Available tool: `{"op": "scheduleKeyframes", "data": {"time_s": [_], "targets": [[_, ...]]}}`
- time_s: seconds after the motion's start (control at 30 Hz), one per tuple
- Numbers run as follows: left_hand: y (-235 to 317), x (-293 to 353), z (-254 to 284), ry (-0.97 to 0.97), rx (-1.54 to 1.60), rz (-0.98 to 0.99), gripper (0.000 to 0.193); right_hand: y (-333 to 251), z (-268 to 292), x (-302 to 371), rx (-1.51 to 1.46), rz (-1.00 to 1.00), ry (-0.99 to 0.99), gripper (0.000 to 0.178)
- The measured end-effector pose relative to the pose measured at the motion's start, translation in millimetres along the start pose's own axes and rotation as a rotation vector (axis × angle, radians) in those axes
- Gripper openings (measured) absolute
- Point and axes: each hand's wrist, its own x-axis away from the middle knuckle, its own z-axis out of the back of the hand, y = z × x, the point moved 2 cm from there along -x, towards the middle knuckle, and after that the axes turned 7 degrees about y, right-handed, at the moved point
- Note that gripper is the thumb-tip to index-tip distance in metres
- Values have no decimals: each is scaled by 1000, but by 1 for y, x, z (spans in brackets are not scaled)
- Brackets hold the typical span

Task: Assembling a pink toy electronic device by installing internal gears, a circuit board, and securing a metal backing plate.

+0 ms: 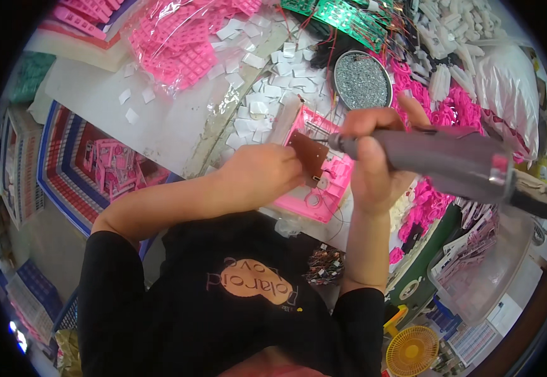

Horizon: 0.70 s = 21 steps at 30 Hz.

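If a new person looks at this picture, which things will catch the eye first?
First comes the big dark power tool in the right hand, right of centre, pointing toward a brown board over the pink casing. Then come bagged pink parts, upper left, and a yellow fan, lower right.

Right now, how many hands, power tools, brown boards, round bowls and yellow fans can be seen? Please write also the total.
Hands: 2 (left hand, right hand)
Power tool: 1
Brown board: 1
Round bowl: 1
Yellow fan: 1
Total: 6
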Motion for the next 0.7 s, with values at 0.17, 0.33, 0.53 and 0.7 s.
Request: {"op": "scheduleKeyframes", "data": {"time_s": [0.17,0.33,0.53,0.7], "targets": [[-4,-10,9,-1,289,306,15,4,34,42,738,-344,-358,60],[-5,-11,21,-163,555,493,14,12,42,60,804,-276,-348,27],[-1,-7,17,-104,357,241,13,22,43,75,662,-436,-153,13],[-1,-6,18,-117,352,222,14,23,43,75,632,-481,-141,11]]}}
